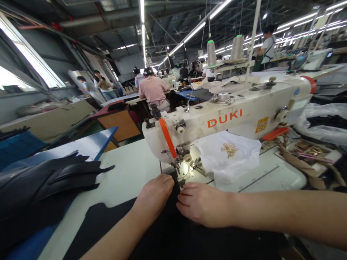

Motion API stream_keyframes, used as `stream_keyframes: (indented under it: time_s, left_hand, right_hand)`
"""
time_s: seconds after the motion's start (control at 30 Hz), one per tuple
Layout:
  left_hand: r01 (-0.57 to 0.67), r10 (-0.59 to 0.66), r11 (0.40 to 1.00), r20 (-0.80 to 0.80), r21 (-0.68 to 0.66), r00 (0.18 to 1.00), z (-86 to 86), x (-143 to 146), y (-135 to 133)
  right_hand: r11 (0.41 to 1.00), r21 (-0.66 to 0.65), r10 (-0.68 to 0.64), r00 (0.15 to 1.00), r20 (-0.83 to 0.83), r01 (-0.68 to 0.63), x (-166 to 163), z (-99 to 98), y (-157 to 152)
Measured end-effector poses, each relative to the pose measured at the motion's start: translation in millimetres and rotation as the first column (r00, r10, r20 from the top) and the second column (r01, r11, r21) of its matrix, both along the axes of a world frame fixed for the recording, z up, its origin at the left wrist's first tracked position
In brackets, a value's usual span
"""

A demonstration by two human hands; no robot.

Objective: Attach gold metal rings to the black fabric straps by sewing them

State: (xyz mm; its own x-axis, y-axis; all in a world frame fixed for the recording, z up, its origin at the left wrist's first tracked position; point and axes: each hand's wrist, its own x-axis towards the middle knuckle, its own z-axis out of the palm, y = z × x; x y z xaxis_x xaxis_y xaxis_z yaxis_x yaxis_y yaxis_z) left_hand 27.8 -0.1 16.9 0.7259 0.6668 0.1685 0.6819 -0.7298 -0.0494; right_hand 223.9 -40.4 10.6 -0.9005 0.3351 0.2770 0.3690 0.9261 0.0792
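Observation:
A white sewing machine (195, 121) marked DUKI stands in front of me, its needle and presser foot lit by a small lamp. Under the foot runs the narrow end of a black fabric piece (168, 238), whose wide part spreads over the table edge towards me. My left hand (155, 191) has its fingers closed on the left side of that narrow end, close to the needle. At its right edge my right hand (203, 204) pinches the same piece with curled fingers. Both fingertips are partly hidden against the black material.
Gold-coloured metal rings (230, 150) lie on white plastic (217, 169) right of the needle. Stacked black pieces (48, 184) cover the left side. A tray (325, 155) with small parts stands at right. Thread cones (211, 53) rise behind; several people work farther back.

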Motion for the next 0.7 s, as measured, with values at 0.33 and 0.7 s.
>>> stream_keyframes:
  time_s: [0.33,0.7]
  left_hand:
    - [0.125,-0.114,0.977,-0.067,0.174,0.991,-5.2,-1.6,0.4]
    - [0.216,-0.227,0.920,-0.003,0.328,0.974,-8.3,-6.1,2.3]
  right_hand:
    - [1.000,0.016,0.009,1.000,-0.015,-0.009,0.8,-6.9,1.7]
    - [1.000,0.006,0.006,0.998,-0.066,-0.006,1.9,-10.7,2.3]
